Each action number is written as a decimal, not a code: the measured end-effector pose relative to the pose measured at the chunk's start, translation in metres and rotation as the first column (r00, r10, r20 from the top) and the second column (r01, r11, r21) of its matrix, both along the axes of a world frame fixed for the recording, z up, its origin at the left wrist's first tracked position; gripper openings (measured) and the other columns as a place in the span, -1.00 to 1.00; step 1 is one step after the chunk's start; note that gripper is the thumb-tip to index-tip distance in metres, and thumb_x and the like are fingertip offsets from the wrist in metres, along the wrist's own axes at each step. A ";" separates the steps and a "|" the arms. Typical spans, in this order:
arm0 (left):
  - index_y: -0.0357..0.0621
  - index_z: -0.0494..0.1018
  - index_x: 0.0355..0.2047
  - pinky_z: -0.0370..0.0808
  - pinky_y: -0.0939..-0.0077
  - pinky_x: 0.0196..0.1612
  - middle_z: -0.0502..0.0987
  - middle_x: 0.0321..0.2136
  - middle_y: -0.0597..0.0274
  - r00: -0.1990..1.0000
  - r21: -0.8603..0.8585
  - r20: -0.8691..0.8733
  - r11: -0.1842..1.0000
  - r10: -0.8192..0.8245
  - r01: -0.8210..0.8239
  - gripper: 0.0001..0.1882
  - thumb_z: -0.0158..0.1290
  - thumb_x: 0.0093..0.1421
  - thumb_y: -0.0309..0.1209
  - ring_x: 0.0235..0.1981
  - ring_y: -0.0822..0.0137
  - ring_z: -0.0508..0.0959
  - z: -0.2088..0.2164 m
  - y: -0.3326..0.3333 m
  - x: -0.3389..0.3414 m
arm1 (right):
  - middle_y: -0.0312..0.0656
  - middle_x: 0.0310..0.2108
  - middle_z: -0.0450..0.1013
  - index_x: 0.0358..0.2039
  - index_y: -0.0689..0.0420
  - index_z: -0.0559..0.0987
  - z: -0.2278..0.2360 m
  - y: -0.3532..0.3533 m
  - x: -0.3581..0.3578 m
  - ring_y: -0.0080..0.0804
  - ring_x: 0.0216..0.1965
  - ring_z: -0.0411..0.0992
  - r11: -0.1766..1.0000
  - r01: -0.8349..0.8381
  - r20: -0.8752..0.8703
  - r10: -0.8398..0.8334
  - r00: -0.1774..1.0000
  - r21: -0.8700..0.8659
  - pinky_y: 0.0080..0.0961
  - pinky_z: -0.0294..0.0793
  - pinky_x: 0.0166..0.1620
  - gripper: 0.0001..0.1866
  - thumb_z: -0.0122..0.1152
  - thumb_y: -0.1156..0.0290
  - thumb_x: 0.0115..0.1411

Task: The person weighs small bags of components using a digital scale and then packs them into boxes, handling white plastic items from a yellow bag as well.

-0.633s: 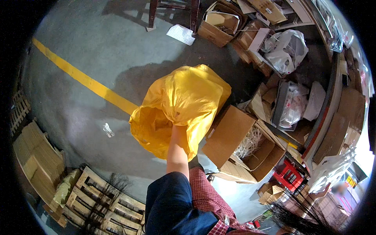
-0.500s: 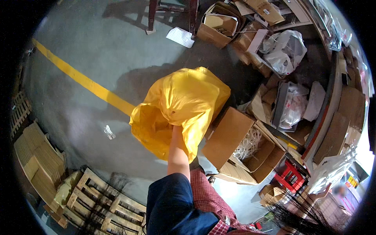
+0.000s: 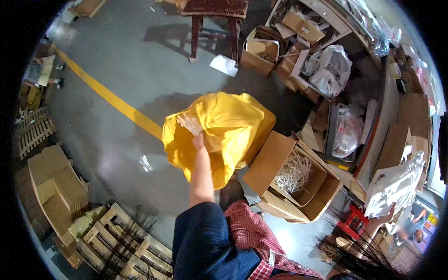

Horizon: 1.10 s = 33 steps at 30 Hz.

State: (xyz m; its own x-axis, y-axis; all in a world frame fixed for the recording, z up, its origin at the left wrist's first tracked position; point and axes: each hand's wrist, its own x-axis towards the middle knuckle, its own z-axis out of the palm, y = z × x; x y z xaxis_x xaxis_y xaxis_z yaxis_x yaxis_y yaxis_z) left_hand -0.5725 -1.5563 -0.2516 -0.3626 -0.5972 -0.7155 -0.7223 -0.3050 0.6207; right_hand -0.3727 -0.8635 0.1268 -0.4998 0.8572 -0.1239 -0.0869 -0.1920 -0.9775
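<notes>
The left hand (image 3: 198, 140) was raised at arm's length, closed on a clear wrap (image 3: 189, 123) and the rim of a big yellow bag (image 3: 228, 128), which hung in the air just left of an open carton (image 3: 298, 177) of pale shreds (image 3: 291, 172); the right hand was out of sight

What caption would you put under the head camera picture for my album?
A hand lifts a big yellow plastic bag above a grey floor, beside an open cardboard box of pale shredded filling.
</notes>
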 end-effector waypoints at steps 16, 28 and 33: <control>-0.39 0.38 -0.17 0.57 0.28 -0.23 0.51 -0.37 0.02 0.677 0.041 0.005 0.676 -0.736 0.735 -0.56 0.10 -0.11 -0.46 -0.38 0.13 0.56 0.382 -0.061 0.254 | -0.11 -0.50 0.45 -0.34 0.20 0.54 0.053 -0.091 0.019 -0.29 -0.53 0.48 0.981 -0.021 -0.059 0.010 0.998 -0.193 -0.43 0.53 -0.44 -0.65 0.13 0.29 -0.16; -0.39 0.42 -0.23 0.58 0.28 -0.25 0.52 -0.40 0.04 0.468 0.322 -0.385 0.359 -0.796 0.876 -0.58 0.05 -0.13 -0.40 -0.42 0.14 0.56 0.352 0.185 0.311 | 0.19 -0.09 0.38 0.06 0.42 0.27 -0.049 -0.169 0.490 0.07 -0.16 0.45 0.543 -0.261 -0.413 -0.179 0.893 -0.798 -0.10 0.46 -0.01 -0.31 0.00 0.34 -0.13; -0.39 0.43 -0.26 0.58 0.28 -0.26 0.52 -0.42 0.04 0.404 0.488 -0.583 0.094 -0.705 0.868 -0.59 0.04 -0.14 -0.38 -0.43 0.15 0.56 0.322 0.297 0.317 | 0.18 -0.06 0.38 0.14 0.32 0.21 -0.065 -0.163 0.601 0.07 -0.13 0.45 0.592 0.070 -0.350 -0.564 0.747 -0.803 -0.08 0.46 -0.01 -0.24 0.04 0.28 -0.12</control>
